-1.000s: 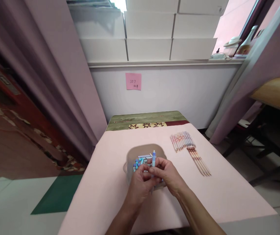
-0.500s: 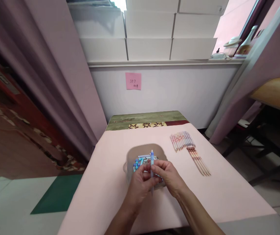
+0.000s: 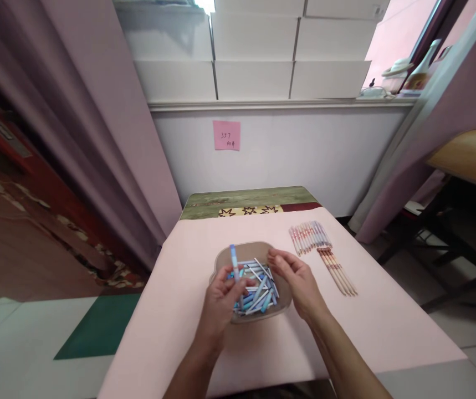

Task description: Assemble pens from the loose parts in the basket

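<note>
Evidently, your left hand point(image 3: 223, 293) pinches a blue pen point(image 3: 233, 256) nearly upright over the tub point(image 3: 256, 249), its top end left free. Your right hand point(image 3: 300, 280) has narrowed fingers by the tub's right side; whether they hold anything, I cannot tell. Pens point(image 3: 310, 237) lie far right on the table point(image 3: 179, 293), presumably apart to stay separate from the loose pieces point(image 3: 260, 293).

Our right hand point(image 3: 298, 277) has let go of the pen point(image 3: 234, 257) and moved off to the right side of the bin point(image 3: 250, 249). Our left hand point(image 3: 220, 302) now holds the pen alone, having carried it from right of the bin's middle to its left part, where its top leans left. Between our parted hands we now see blue and white pieces point(image 3: 260, 295) in the bin, previously covered.
</note>
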`<state>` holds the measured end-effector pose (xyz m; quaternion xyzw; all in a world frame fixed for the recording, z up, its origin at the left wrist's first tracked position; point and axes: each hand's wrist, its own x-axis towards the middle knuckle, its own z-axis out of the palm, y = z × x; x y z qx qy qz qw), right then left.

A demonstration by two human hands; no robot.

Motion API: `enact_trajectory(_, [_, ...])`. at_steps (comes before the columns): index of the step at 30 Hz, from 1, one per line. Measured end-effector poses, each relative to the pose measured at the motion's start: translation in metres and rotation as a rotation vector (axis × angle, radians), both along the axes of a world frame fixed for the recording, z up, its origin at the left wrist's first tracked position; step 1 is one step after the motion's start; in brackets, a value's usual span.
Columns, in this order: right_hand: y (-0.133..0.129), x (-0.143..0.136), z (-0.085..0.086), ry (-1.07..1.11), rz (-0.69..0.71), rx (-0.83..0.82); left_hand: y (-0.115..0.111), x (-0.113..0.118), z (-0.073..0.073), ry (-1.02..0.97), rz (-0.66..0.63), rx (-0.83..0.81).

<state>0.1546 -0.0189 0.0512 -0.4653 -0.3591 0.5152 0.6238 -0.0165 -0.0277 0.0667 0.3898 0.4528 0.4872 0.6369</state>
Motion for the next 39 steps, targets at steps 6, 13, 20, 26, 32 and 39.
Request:
enact_trajectory(6, [0.009, 0.031, -0.005, -0.201, -0.150, 0.018, 0.014, -0.030, 0.001, -0.057, 0.249, 0.068])
enact_trajectory(13, [0.009, 0.034, -0.007, -0.606, -0.118, 0.052, 0.015, -0.030, -0.002, -0.056, 0.292, 0.094])
enact_trajectory(20, [0.019, 0.022, 0.000, -1.079, -0.059, 0.123, 0.009, -0.031, 0.012, -0.027, 0.319, 0.167])
enact_trajectory(26, [0.035, 0.004, 0.006, -1.300, 0.138, 0.058, 0.007, -0.031, 0.013, -0.020, 0.272, 0.158])
enact_trajectory(32, [0.046, -0.011, 0.006, -1.551, 0.345, -0.012, 0.009, -0.032, 0.012, -0.015, 0.278, 0.149])
enact_trajectory(39, [0.043, -0.027, -0.002, -1.595, 0.547, 0.001, 0.014, -0.034, 0.006, -0.063, 0.270, 0.124])
